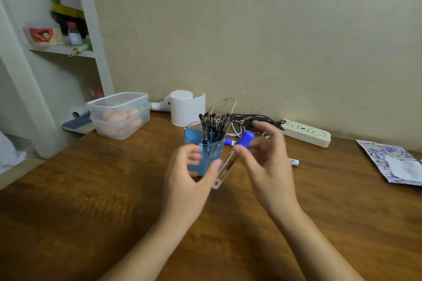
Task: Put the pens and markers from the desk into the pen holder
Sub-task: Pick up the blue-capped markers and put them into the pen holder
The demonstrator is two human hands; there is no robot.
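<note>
A blue translucent pen holder (211, 147) stands mid-desk with several black pens (213, 124) upright in it. My left hand (190, 174) wraps around its lower front. My right hand (266, 157) pinches a marker with a blue cap (244, 138) and a clear body, held tilted just right of the holder, cap uppermost. Another blue-capped marker (229, 142) lies on the desk behind the holder. A third marker (294, 162) pokes out from behind my right hand.
A lidded plastic box of eggs (120, 115) sits at the back left of the wooden desk (91, 201). A white paper roll (186, 107), tangled cables (249, 121) and a white power strip (306, 132) line the wall. A patterned packet (392, 162) lies far right.
</note>
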